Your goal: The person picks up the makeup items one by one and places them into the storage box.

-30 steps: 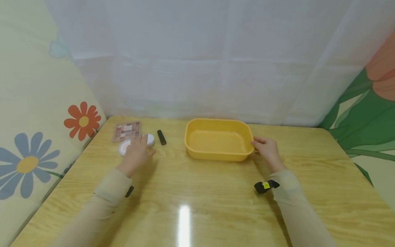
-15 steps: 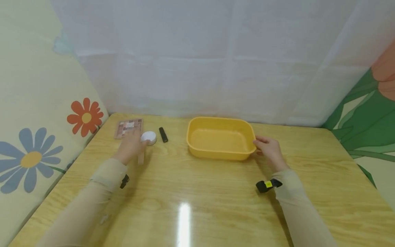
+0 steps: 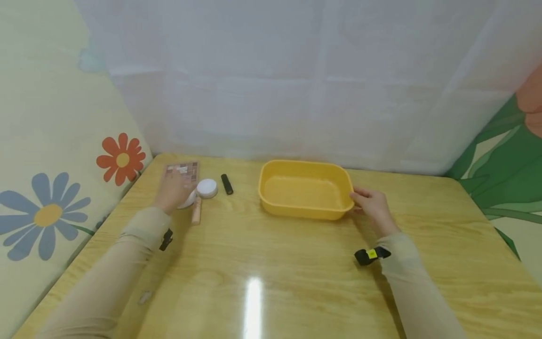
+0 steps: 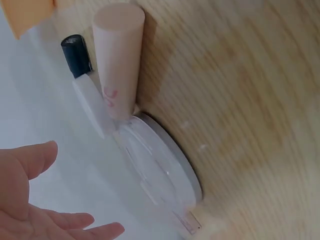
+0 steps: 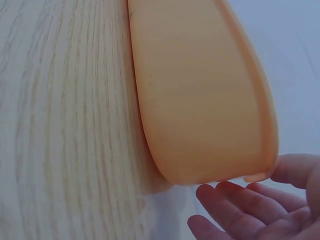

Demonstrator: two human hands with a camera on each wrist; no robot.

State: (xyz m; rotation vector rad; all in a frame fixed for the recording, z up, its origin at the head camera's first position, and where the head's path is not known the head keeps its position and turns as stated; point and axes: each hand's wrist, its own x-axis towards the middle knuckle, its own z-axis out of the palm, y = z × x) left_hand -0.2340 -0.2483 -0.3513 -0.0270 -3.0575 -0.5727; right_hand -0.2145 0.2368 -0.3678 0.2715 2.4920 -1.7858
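With thumb and fingers spread, my left hand (image 3: 171,190) hovers over a group of cosmetics at the table's left, holding nothing. Below it lies a pink checkered palette (image 3: 190,170), partly covered by the hand. A white round case (image 3: 188,200) shows beside the fingers; in the left wrist view this case (image 4: 165,160) looks clear-topped. Near it are a pale pink tube (image 3: 196,213), a white round jar (image 3: 207,188) and a black lipstick-like stick (image 3: 227,184). My right hand (image 3: 372,207) grips the right rim of a yellow plastic basin (image 3: 305,213), thumb at the rim, fingers against the outer wall.
The basin stands on a wood-grain table (image 3: 296,263) near its back edge. A white cloth (image 3: 254,94) hangs behind, and flower-printed panels (image 3: 46,216) flank both sides. A black strap (image 3: 366,255) is at the right wrist.
My left hand has shifted left and slightly back, from over the white round items toward the palette. The pink tube and white jar have come into sight. The right hand stays at the basin.
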